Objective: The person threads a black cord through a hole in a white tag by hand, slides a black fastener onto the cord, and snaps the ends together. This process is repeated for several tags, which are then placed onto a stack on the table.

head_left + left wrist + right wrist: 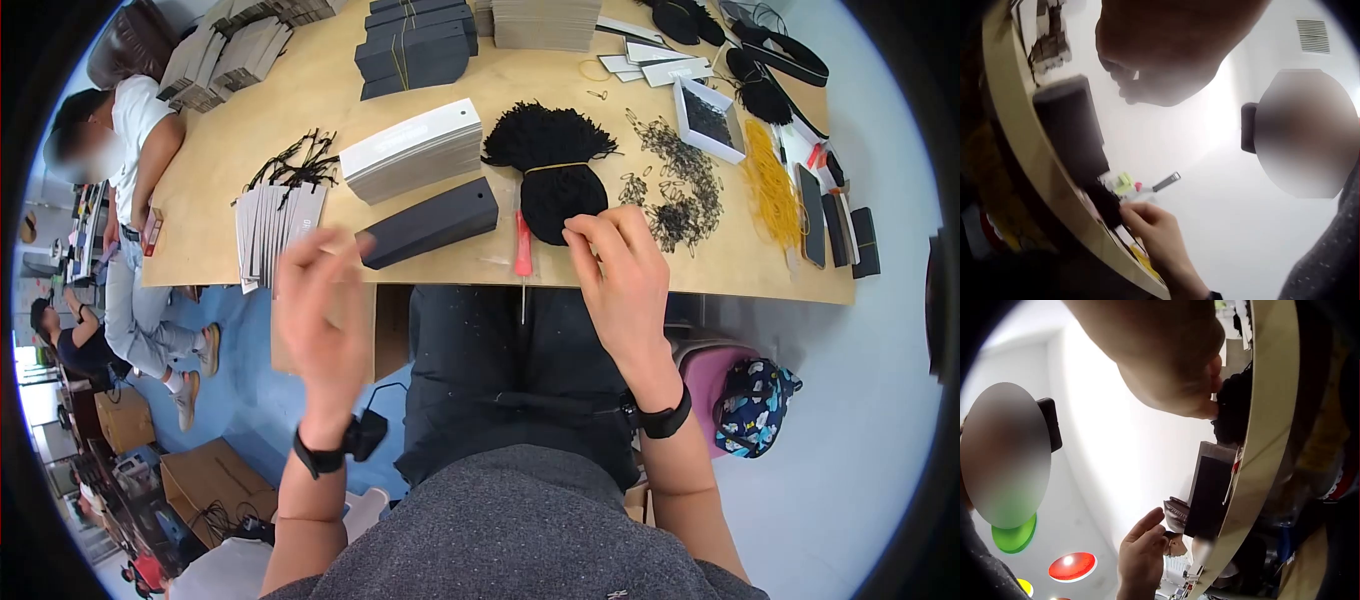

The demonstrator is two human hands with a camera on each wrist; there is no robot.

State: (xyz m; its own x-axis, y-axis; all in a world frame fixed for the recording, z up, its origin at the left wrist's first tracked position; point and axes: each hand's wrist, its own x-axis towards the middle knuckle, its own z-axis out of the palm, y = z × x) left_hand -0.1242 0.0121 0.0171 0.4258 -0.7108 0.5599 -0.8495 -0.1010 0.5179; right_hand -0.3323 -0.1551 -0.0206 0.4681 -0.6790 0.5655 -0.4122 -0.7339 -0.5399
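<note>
My right hand [625,280] is at the near edge of a bundle of black cords [565,200], thumb and forefinger pinching at its looped end. A yellow band ties the bundle, and its frayed ends spread out behind. My left hand [325,310], blurred, hovers over the table's front edge with nothing seen in it; in the right wrist view its fingers [1147,528] look loosely extended. It is nearest to a fan of grey tags [270,225] with black strings and a stack of black tags [435,225]. Behind that lies a stack of pale tags [415,150].
A red-handled tool [523,245] lies at the table's front edge. To the right are scattered small dark pins [685,195], a white box [710,120], yellow bands [772,190] and a phone [812,215]. Banded black stacks [415,50] stand behind. A person [140,130] sits at the left.
</note>
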